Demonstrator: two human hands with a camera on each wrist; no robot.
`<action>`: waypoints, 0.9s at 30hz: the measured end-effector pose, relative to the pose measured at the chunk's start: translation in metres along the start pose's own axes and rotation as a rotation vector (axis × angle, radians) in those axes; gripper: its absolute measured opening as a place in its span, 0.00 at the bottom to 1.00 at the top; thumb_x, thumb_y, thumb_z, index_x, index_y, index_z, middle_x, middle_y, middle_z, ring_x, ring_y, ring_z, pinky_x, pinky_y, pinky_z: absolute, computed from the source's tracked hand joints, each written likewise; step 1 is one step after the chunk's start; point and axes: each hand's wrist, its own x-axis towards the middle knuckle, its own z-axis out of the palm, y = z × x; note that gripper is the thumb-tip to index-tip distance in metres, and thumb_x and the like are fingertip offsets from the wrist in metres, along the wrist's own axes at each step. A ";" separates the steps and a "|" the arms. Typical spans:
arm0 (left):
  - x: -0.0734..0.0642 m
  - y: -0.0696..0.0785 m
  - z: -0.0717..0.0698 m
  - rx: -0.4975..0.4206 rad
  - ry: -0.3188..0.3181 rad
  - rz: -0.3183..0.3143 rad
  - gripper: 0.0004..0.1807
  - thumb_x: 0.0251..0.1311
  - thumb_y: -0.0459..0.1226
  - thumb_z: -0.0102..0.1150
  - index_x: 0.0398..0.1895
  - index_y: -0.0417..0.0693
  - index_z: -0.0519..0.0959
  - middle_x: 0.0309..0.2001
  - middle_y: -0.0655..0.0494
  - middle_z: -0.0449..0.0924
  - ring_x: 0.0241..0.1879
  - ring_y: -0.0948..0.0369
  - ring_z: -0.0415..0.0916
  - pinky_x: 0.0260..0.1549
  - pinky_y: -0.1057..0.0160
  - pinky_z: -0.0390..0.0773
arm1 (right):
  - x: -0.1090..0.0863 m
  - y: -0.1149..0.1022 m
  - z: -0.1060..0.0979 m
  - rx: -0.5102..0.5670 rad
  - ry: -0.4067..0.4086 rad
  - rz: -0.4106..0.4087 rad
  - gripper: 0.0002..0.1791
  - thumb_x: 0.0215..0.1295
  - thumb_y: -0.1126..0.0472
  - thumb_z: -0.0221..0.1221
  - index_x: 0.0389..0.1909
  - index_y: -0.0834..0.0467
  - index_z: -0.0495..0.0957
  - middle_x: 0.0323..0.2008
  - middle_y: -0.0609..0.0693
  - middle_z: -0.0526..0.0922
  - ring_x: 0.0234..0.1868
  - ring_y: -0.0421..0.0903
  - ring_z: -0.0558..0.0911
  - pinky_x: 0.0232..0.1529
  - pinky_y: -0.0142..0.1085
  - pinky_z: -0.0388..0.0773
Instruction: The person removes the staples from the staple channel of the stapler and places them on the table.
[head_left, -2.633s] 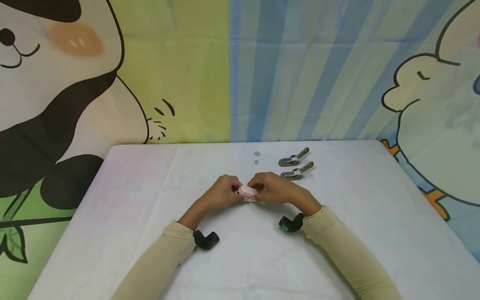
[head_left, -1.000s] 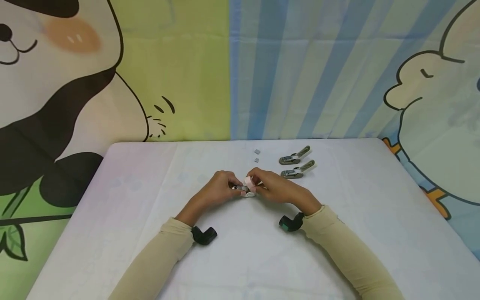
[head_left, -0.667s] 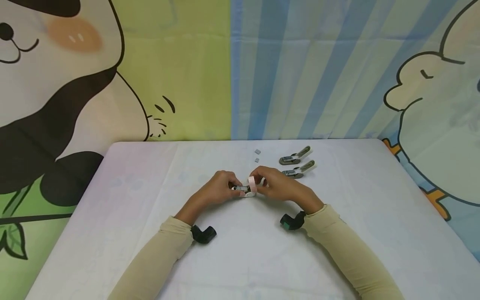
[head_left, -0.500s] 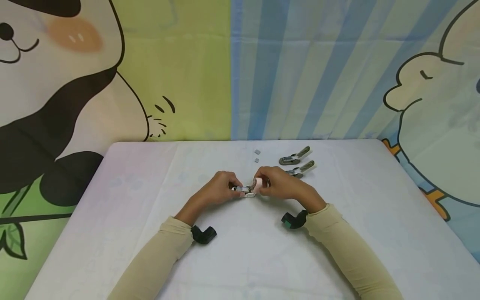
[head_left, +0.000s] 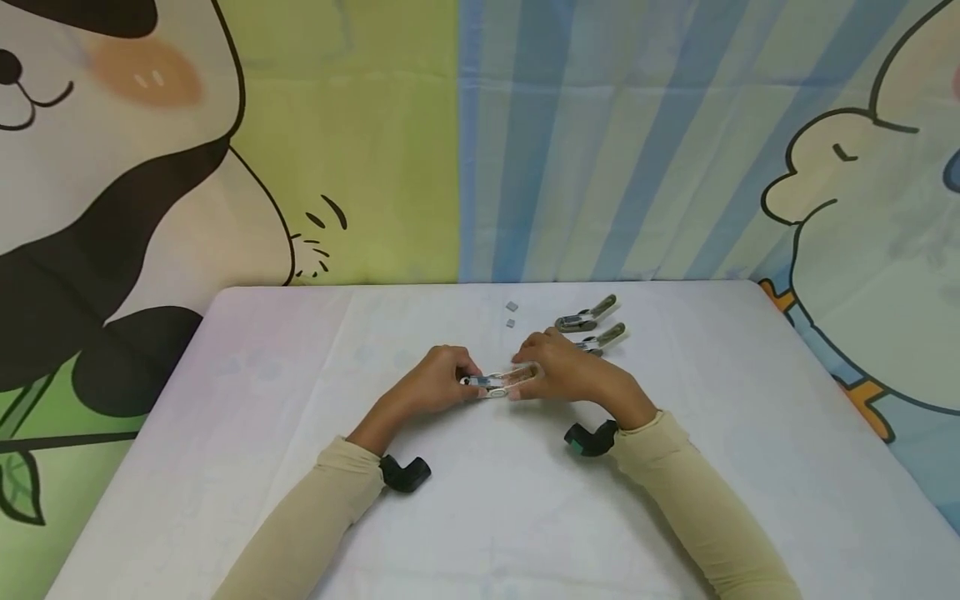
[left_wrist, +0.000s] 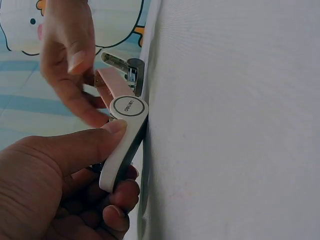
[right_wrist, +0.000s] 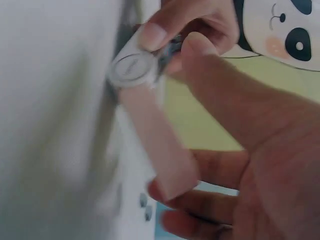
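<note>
A small pink and white stapler point(head_left: 497, 382) lies low over the white table with its top swung back. My left hand point(head_left: 437, 380) pinches its white base point(left_wrist: 129, 131) near the front, thumb on the side below the round hinge cap. The pink top arm point(right_wrist: 160, 142) tilts up and away from the base. Around that arm stands my right hand point(head_left: 568, 367); the fingertips point(right_wrist: 172, 192) touch the arm's far side, while the thumb point(right_wrist: 197, 47) is apart from it. In the right wrist view, motion blurs the stapler.
Two green staplers, one farther back point(head_left: 576, 323) and one nearer point(head_left: 611, 335), stand with their tops raised behind my right hand. Two small grey pieces, like staple strips point(head_left: 512, 307), lie left of them. A printed cloth point(head_left: 570, 150) hangs behind the table.
The stapler's pink top, first lying over the base, has swung up and back to the right. My right hand moved right with it; its thumb now stands off. My left hand kept its hold.
</note>
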 end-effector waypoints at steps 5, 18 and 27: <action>-0.001 0.001 -0.001 0.023 0.015 0.009 0.08 0.52 0.35 0.73 0.34 0.42 0.85 0.29 0.59 0.78 0.29 0.63 0.70 0.28 0.64 0.71 | -0.003 -0.017 -0.003 0.132 0.178 -0.161 0.19 0.69 0.56 0.60 0.56 0.61 0.78 0.48 0.52 0.78 0.43 0.47 0.73 0.44 0.42 0.73; -0.002 0.003 0.001 0.039 0.043 0.031 0.07 0.53 0.38 0.73 0.31 0.45 0.87 0.27 0.62 0.76 0.28 0.63 0.69 0.28 0.65 0.70 | 0.012 -0.018 0.028 0.300 0.123 -0.279 0.09 0.66 0.66 0.62 0.45 0.62 0.82 0.37 0.47 0.83 0.30 0.36 0.74 0.32 0.31 0.73; -0.001 0.004 0.003 0.078 0.034 0.102 0.06 0.52 0.35 0.73 0.33 0.44 0.88 0.27 0.62 0.76 0.28 0.65 0.70 0.29 0.66 0.71 | 0.015 -0.018 0.033 0.234 0.126 -0.229 0.05 0.65 0.68 0.62 0.39 0.61 0.85 0.35 0.47 0.82 0.35 0.38 0.77 0.36 0.31 0.74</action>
